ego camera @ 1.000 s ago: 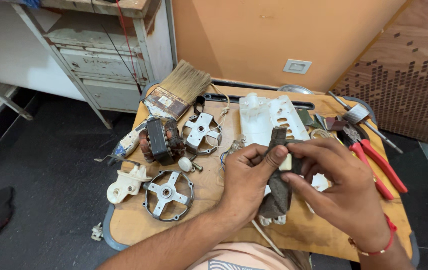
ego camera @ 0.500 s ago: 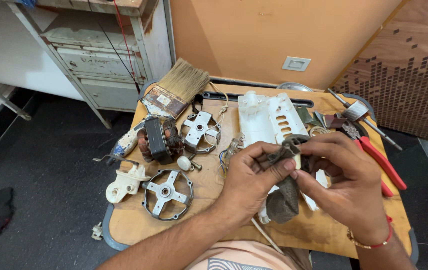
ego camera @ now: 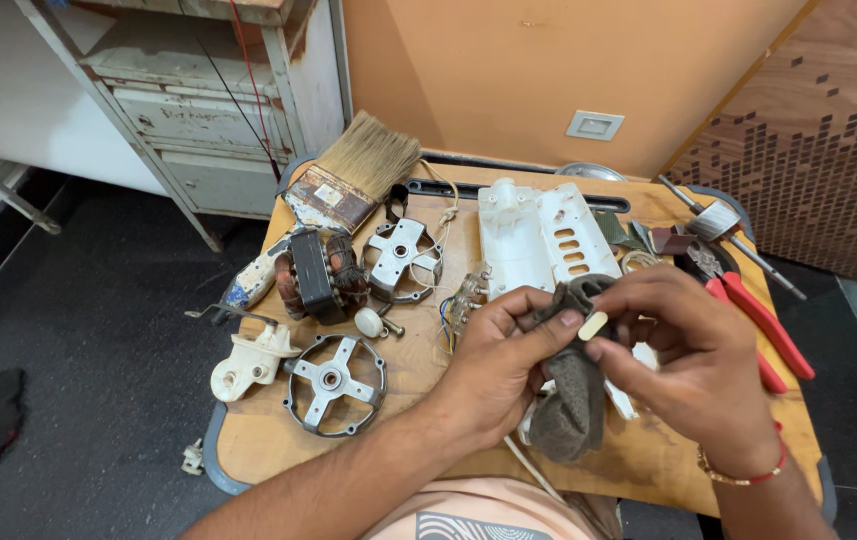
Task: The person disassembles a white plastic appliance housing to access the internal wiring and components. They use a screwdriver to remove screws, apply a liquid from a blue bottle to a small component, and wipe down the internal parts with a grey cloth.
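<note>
1. Head view: at a small wooden work table (ego camera: 278, 440), the left hand (ego camera: 493, 365) and right hand (ego camera: 693, 365) meet over a grey rag (ego camera: 566, 400), which hangs between them above the table's near edge. The left fingers are curled, thumb pressed on the cloth; the right thumb and forefinger pinch a small cream-coloured part (ego camera: 592, 325) against it.
2. Head view, step in hand: by appearance, the small part is being wiped clean. The next move probably calls for turning it inside the cloth without losing the pinch.
3. Head view, surroundings: a white plastic housing (ego camera: 543, 235) lies just behind the hands; a wound motor core (ego camera: 316, 275), two metal end brackets (ego camera: 333, 382), a paintbrush (ego camera: 353, 175) and red-handled pliers (ego camera: 758, 320) lie spread about.
4. Head view, hidden: the rag covers most of the small part, so its shape is unclear. Items under the hands and the table's near right corner are blocked.
</note>
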